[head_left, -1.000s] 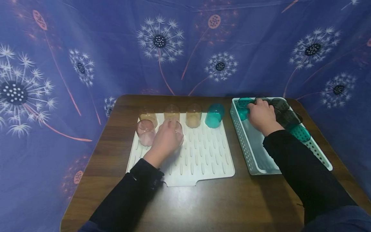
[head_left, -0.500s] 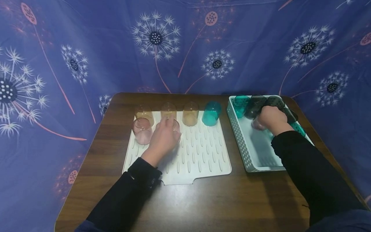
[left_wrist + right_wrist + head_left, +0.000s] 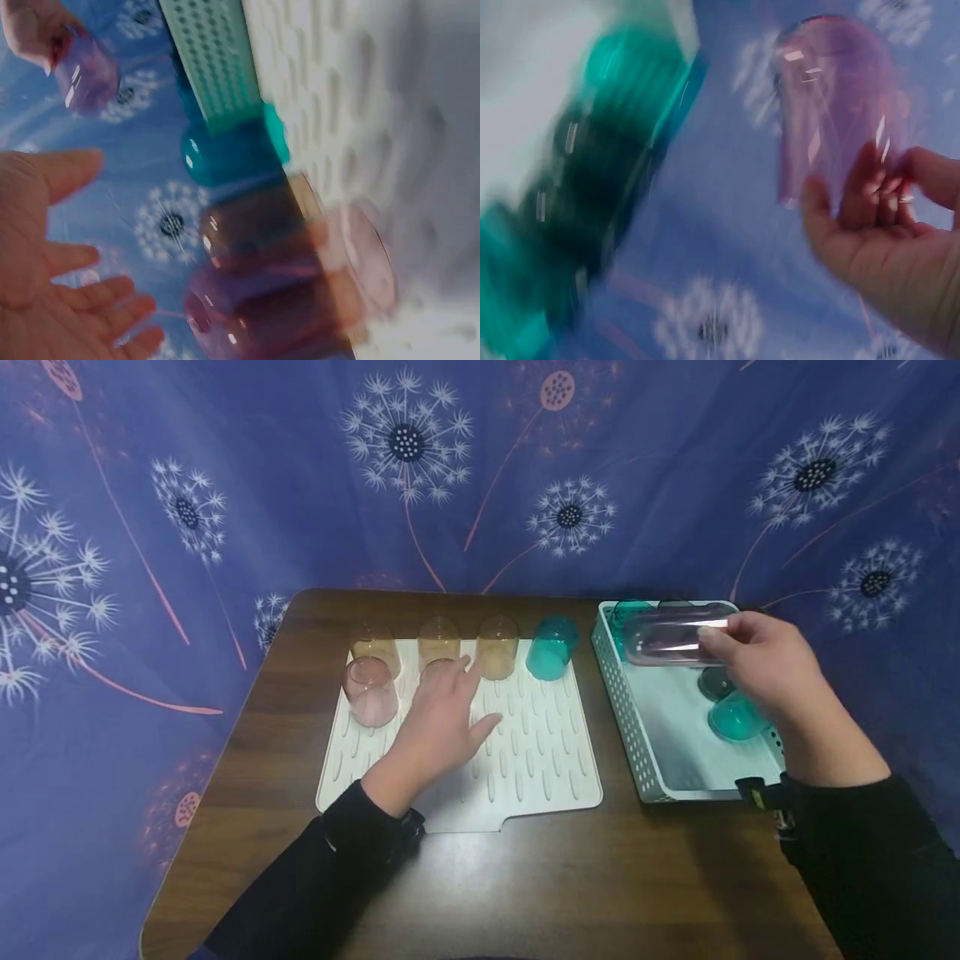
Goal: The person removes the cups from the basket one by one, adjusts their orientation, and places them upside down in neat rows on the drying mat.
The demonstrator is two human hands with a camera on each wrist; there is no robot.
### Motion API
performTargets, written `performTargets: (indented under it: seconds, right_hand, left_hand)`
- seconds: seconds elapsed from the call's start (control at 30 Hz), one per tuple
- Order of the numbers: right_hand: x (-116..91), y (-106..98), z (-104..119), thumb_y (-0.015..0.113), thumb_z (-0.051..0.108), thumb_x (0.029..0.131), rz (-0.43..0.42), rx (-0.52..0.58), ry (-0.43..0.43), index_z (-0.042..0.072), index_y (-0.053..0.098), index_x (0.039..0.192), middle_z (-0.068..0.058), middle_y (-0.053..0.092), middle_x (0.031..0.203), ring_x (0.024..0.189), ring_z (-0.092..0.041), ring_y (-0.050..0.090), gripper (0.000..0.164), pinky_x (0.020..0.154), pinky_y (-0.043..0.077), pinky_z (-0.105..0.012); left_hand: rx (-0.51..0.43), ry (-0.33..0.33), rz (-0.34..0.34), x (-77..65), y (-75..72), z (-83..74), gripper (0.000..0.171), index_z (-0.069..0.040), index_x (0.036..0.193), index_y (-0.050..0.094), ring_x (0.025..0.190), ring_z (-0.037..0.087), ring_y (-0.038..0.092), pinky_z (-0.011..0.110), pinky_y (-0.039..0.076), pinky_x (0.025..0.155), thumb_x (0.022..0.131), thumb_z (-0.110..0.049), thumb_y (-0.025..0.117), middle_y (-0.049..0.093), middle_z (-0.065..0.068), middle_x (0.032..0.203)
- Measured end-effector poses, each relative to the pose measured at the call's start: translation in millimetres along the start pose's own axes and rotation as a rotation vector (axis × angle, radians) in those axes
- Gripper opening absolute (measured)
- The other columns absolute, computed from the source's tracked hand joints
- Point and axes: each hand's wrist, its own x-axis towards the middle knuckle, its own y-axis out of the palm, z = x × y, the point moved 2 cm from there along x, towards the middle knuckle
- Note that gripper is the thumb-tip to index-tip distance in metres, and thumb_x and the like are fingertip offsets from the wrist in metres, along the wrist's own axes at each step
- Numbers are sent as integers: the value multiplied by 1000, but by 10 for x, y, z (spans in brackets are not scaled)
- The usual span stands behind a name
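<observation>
My right hand [image 3: 783, 672] grips a clear pink drinking glass [image 3: 666, 637] near one end and holds it sideways above the pale basket [image 3: 651, 781]. In the right wrist view, thumb and fingers curl round the pink glass [image 3: 832, 112]. My left hand [image 3: 435, 722], fingers spread, hovers over the white ridged drying mat [image 3: 540, 785]. Just beyond it, mostly hidden, stands a pink glass [image 3: 371, 259], which the fingers do not hold. Another pink glass [image 3: 371, 693] stands upside down at the mat's left.
Along the mat's back edge stand several upturned glasses: amber ones, such as an amber glass [image 3: 498, 650], and a teal glass [image 3: 552, 648] at the right end. Inside the basket lie a teal glass [image 3: 737, 718] and dark grey glasses. A patterned blue cloth [image 3: 480, 485] hangs behind the wooden table [image 3: 487, 893].
My right hand has lifted the pink glass out of the basket. My left hand has let go of the pink glass on the mat and spread its fingers.
</observation>
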Motion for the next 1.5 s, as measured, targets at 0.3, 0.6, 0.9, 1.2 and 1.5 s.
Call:
performTargets:
  seconds: [0.3, 0.6, 0.9, 1.2, 1.5]
  right_hand:
    - [-415, 1059, 227, 50, 18, 107, 517, 940, -107, 11, 64, 94, 2, 64, 89, 90, -13, 67, 20, 90, 57, -26]
    - [-427, 1346, 158, 52, 24, 106, 498, 850, 92, 6, 64, 109, -3, 68, 100, 98, -16, 67, 22, 98, 57, -37]
    - [-371, 913, -49, 47, 39, 107, 285, 292, 49, 0, 48, 142, -24, 56, 136, 125, -37, 58, 53, 106, 50, -50]
    - [-17, 29, -859, 43, 31, 105, -35, -373, 81, -22, 31, 145, -46, 39, 135, 124, -62, 36, 67, 98, 36, -73]
    - [55, -87, -1399, 51, 26, 101, 76, -561, 148, -16, 54, 123, -42, 57, 111, 97, -62, 53, 47, 73, 45, -63]
  left_hand:
    - [-411, 196, -44, -114, 20, -349, 88, -16, 157, 32, 145, 21, 44, 43, 41, 117, 87, -40, 79, 44, 7, 156]
    - [-388, 139, -91, -87, 70, -336, 78, -12, 150, 44, 137, 26, 52, 45, 46, 113, 85, -34, 82, 52, 11, 146]
    - [-140, -13, 35, 220, 129, -279, 76, -13, 153, 41, 125, 34, 59, 46, 51, 105, 89, -33, 77, 53, 14, 143]
    - [232, -1, 77, 397, 375, -186, 66, -10, 142, 50, 118, 35, 60, 54, 41, 104, 89, -42, 74, 63, 15, 124]
    - [244, -74, 100, 435, 428, -136, 64, -14, 143, 48, 121, 34, 58, 58, 30, 111, 92, -48, 67, 63, 13, 127]
